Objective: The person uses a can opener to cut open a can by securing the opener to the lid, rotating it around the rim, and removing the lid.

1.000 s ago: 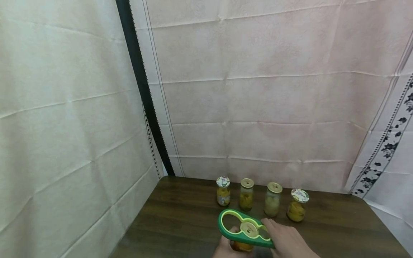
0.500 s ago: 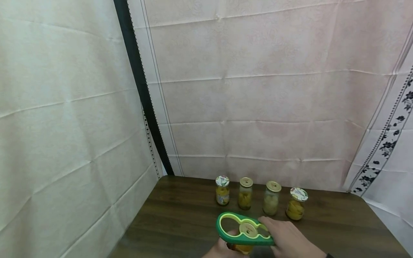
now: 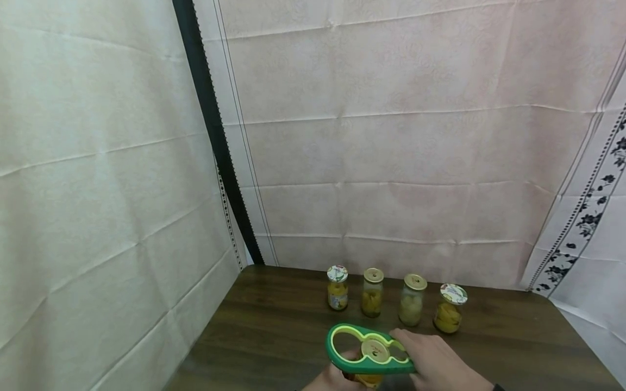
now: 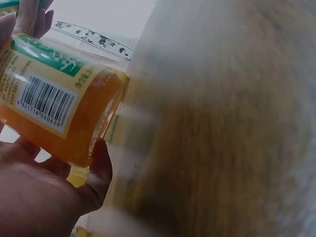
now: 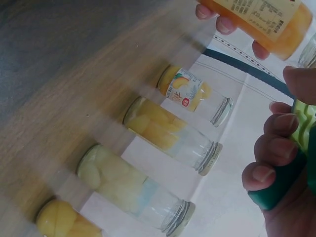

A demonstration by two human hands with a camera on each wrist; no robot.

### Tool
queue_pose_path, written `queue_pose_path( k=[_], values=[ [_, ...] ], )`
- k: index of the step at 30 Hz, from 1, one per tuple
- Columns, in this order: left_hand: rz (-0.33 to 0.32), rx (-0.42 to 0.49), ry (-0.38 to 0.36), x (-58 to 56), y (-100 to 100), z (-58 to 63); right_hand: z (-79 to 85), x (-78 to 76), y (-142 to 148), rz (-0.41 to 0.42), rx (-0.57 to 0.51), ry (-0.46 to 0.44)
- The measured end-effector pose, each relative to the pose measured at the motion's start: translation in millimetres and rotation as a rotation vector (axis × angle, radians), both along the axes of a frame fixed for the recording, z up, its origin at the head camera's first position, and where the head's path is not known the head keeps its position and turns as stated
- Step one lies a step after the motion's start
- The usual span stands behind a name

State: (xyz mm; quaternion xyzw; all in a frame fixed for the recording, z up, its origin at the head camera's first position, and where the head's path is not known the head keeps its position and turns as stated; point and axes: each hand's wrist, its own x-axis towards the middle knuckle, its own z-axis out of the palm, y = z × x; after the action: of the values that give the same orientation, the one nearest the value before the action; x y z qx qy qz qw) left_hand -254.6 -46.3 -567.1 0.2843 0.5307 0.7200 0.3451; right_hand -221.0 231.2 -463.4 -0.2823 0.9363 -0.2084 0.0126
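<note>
My left hand [image 3: 332,380] grips a glass jar [image 4: 79,113] of orange contents from below, its fingers wrapped round the body. A cream label with a barcode and a green band faces the left wrist view. Over the jar's gold lid [image 3: 375,350] lies a green jar opener [image 3: 367,365] with lime-green toothed openings; the lid sits in its middle opening. My right hand [image 3: 435,361] holds the opener's right end, fingers curled round the green rim [image 5: 281,185]. In the head view the opener and left hand hide most of the jar.
Beyond the hands, several closed fruit jars stand in a row on the dark wooden table [image 3: 264,326]: a small labelled one [image 3: 338,288], two gold-lidded ones [image 3: 371,301] and a white-lidded one [image 3: 447,315] at right. Pale cloth [image 3: 391,163] hangs behind and to the left.
The opener has turned slightly and shifted a little left and down in the head view. My left hand has moved slightly left round the jar. Both hands keep their hold.
</note>
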Motion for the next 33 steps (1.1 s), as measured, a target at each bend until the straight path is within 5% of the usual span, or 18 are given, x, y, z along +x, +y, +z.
queue_pose_path(
  k=[11, 20, 24, 27, 33],
  values=[
    [0.024, -0.029, -0.005, 2.0, -5, 1.8, -0.1, 0.9, -3, -0.032, 0.003, 0.032],
    [0.100, -0.138, 0.148, 1.8, -22, 4.0, -4.4, 5.0, 13, -0.134, -0.005, 0.104],
    [0.114, -0.107, 0.157, 4.2, -33, 2.4, -10.5, 6.3, 25, -0.197, 0.018, 0.092],
    [0.125, -0.085, 0.169, 0.0, -41, -8.1, -14.4, 7.1, 35, -0.228, 0.027, 0.074],
    [0.146, -0.001, 0.209, -29.8, -54, -63.8, -19.2, 5.5, 44, -0.255, 0.031, 0.049]
  ],
)
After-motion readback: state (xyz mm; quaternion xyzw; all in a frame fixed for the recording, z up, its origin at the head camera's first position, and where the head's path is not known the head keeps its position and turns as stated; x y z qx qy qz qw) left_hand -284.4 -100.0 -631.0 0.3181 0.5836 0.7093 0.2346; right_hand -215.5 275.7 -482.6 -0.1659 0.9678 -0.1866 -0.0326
